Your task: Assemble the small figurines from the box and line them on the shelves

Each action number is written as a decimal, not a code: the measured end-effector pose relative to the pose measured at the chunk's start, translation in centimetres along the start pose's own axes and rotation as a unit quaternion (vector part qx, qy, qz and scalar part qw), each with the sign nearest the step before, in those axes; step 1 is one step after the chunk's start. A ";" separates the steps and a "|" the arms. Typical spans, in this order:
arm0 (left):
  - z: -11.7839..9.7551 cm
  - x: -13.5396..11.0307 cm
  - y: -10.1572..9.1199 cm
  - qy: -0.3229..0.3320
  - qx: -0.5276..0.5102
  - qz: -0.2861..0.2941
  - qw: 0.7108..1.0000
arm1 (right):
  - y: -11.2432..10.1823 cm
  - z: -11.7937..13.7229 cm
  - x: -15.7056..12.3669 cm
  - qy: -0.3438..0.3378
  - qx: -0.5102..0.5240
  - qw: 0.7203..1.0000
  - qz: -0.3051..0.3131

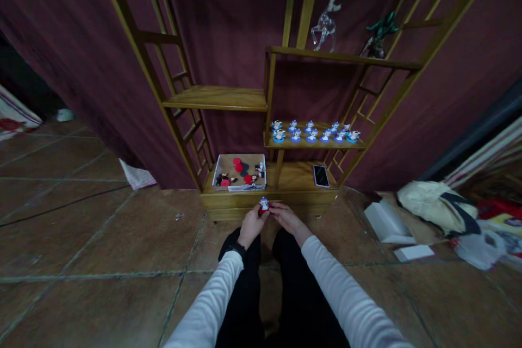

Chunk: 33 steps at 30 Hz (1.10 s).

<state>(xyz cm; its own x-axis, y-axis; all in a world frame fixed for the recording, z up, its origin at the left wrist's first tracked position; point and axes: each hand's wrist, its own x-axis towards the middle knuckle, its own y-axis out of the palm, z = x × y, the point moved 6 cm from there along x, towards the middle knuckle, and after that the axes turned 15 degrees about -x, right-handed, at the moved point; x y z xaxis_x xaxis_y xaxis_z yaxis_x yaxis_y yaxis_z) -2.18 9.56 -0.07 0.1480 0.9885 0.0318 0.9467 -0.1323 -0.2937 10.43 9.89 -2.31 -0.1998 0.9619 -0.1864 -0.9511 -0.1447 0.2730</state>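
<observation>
In front of the low shelf I hold a small blue-and-white figurine (264, 203) with a red base, upright between both hands. The fingers of my left hand (251, 227) are closed on its left side. From the right, the fingers of my right hand (287, 218) pinch at the red base. A shallow cardboard box (228, 162) lies just beyond, holding several red pieces and small dark and white figurines. Higher up to the right, several blue-and-white figurines (311, 135) stand in two rows on a wooden shelf (293, 144).
A phone or tablet (321, 176) lies on the low shelf, right of the box. A clear deer ornament (325, 24) and a dark green sculpture (380, 35) stand above. White boxes (389, 223) and bags (436, 206) lie on the floor at right. A cable (65, 205) crosses the floor at left.
</observation>
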 end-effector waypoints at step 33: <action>2.0 0.9 0.4 -0.130 -0.459 0.036 0.878 | -0.1 0.2 0.6 -0.097 -0.160 0.981 -0.057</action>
<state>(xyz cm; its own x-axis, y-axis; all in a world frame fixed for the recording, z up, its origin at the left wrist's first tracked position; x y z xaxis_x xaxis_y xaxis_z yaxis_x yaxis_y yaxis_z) -2.26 10.52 -2.05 0.2590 0.9428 -0.2101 0.7874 -0.0801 0.6112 10.46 10.50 -2.27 -0.0695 0.9976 -0.0077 -0.9960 -0.0698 -0.0552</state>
